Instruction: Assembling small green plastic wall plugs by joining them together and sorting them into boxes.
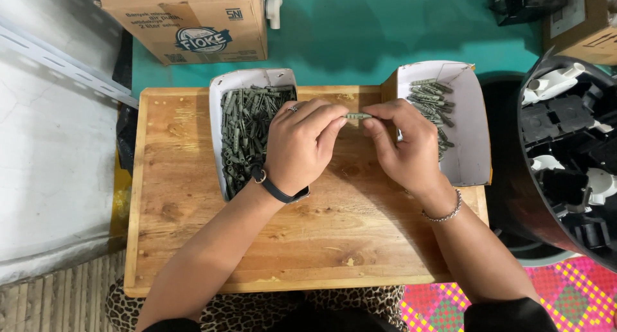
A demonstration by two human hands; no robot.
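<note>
- Left hand and right hand pinch one small grey-green plastic wall plug between fingertips, above the wooden desk.
- It sits between a full white cardboard tray and a sparser one.
- The plug possibly carries a screw; too small to tell.

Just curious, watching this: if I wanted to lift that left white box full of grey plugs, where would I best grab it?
Probably by its long side walls, coming from above. The white box is narrow, open-topped and heaped with grey plugs, and its right wall is partly under the left hand, so the left wall is freest.
</note>
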